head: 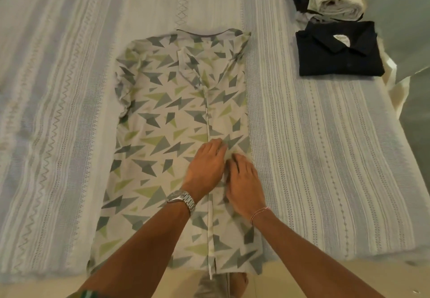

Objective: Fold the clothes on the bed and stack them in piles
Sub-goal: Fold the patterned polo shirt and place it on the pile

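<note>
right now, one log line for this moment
step: smoothing | hands: left, right on triangle-print shirt | done: folded navy polo

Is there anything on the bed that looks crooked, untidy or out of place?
Slightly. The patterned shirt hangs past the near edge of the bed, and its left sleeve is bunched. Both hands, left hand and right hand, rest on it. The folded dark shirt looks neat.
</note>
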A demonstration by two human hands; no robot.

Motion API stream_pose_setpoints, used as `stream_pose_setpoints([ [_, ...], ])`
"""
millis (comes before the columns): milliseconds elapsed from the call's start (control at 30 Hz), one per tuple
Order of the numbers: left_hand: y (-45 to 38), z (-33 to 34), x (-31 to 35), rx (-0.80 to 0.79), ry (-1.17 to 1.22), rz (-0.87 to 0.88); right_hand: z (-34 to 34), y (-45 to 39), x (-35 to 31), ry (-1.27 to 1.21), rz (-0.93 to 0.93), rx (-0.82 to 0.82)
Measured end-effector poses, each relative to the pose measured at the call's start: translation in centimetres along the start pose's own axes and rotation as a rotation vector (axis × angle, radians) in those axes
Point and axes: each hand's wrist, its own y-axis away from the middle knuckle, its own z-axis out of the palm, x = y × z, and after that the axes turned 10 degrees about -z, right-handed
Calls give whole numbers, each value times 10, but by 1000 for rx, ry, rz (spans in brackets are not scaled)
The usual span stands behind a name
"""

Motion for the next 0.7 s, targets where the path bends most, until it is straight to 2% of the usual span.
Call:
stream_pose_setpoints([
  [167,-52,5,-20,-34,-51,-36,1,-70,28,12,45,57],
  [367,-117,8,-36,-43,-135,87,3,-147,53,21,-27,2],
  [700,-204,3,-45,-23,-192,-77,-2,-247,101,-16,-10,29],
])
